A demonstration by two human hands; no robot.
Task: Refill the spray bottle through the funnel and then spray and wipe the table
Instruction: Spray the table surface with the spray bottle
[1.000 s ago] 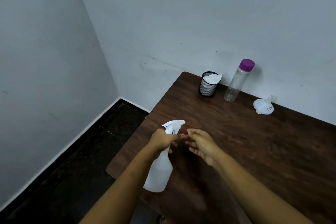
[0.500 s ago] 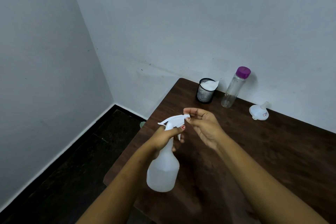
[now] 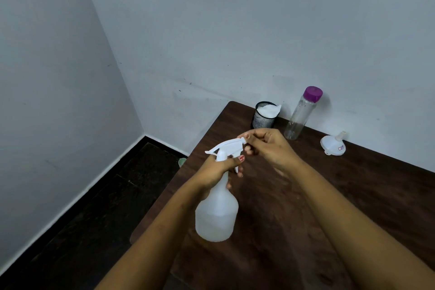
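Note:
My left hand [image 3: 217, 169] grips the neck of a white translucent spray bottle [image 3: 217, 214], held tilted above the near left part of the dark wooden table [image 3: 341, 195]. My right hand [image 3: 268, 148] pinches the nozzle tip of the bottle's white trigger head [image 3: 226, 146]. A white funnel [image 3: 333, 145] lies on its side near the wall at the back right. A clear bottle with a purple cap [image 3: 300, 115] stands upright by the wall. A black mesh cup holding a white cloth [image 3: 264, 115] stands left of it.
Grey walls close in behind and to the left of the table. Dark floor [image 3: 106, 207] lies left of the table's edge, with a small green object [image 3: 182, 162] just past that edge.
My left hand has lifted the spray bottle higher off the table. My right hand has moved up from beside the trigger and now pinches the nozzle tip.

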